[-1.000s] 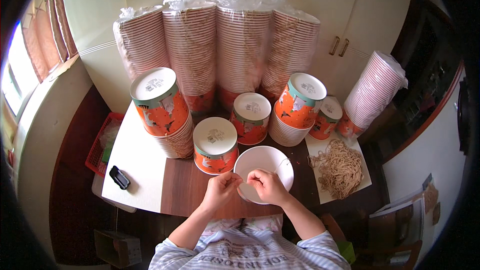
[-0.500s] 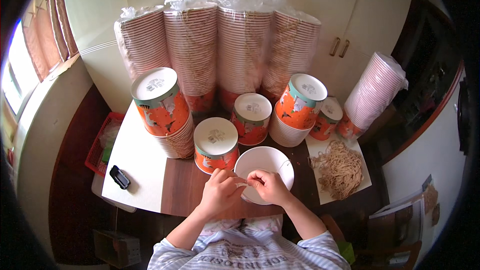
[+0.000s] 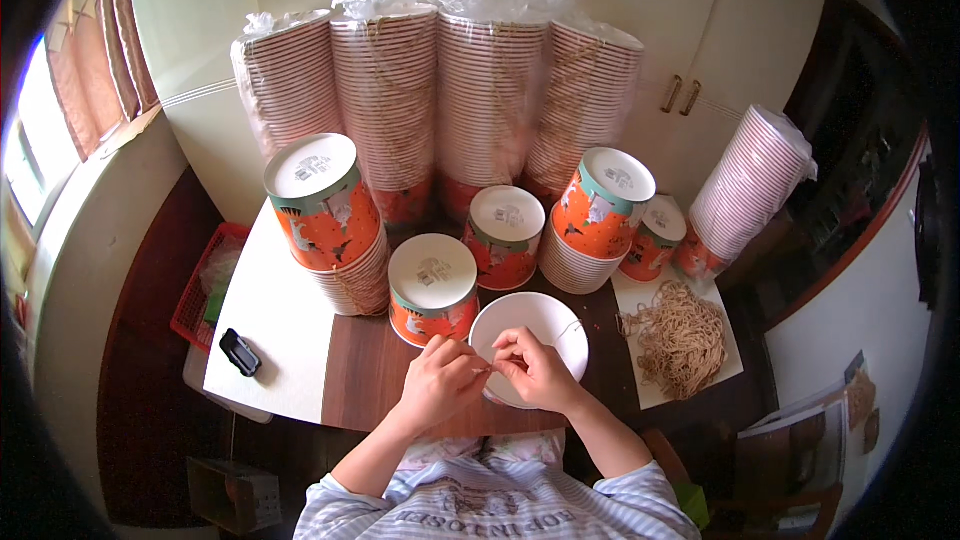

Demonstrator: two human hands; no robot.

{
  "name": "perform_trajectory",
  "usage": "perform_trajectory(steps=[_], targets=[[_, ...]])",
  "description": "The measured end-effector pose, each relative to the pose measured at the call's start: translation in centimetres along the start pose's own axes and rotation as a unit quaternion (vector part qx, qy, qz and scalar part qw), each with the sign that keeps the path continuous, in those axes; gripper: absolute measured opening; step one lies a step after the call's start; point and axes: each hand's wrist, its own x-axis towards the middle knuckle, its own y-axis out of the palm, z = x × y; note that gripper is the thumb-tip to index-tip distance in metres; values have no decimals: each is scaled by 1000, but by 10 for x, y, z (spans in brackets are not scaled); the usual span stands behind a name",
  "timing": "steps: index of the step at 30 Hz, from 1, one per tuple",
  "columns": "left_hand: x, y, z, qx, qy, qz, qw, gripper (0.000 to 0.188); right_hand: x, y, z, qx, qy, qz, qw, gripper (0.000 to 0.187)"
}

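One red plastic basket point(image 3: 192, 305), open lattice, beside the table at your far left. One small black case point(image 3: 240, 352), glossy, on the white part of the table point(image 3: 275, 290). One stack of paper buckets point(image 3: 330, 225), upside down: smooth orange wall with a green band, ribbed rims below. Four tall stacks point(image 3: 430, 100) behind, ridged, under clear crinkled plastic.

One single upturned bucket point(image 3: 432, 290), flat white base, just beyond your left hand point(image 3: 442, 380). That hand's fingers are curled, thumb and forefinger pressed together, seemingly on a thin cord, too fine to be sure.

One more upturned bucket point(image 3: 507, 235) farther back. One open bucket point(image 3: 548, 325), mouth up, its round white inside directly beneath and beyond your fingertips. Your right hand point(image 3: 532, 372) is nearer to it, covering its front; its finger and thumb pinch too, seemingly on the same cord, the tips of both hands almost meeting over the near left of the mouth. A fine strand point(image 3: 573, 324) crosses the right rim.

One short stack point(image 3: 598, 215), upside down. One smaller-looking bucket point(image 3: 652, 240). One heap of beige twine point(image 3: 682, 340), loose, tangled, fibrous. One wrapped stack point(image 3: 748, 180), leaning at far right.
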Motion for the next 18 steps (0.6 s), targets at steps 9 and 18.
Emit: perform_trajectory(steps=[9, 18], targets=[[0, -8, -4, 46, 12, 6, 999, 13, -4, 3, 4, 23, -6, -32, 999, 20], [-25, 14, 15, -64, -60, -79, 993, 14, -28, -2, 22, 78, 11, -14, 997, 14]])
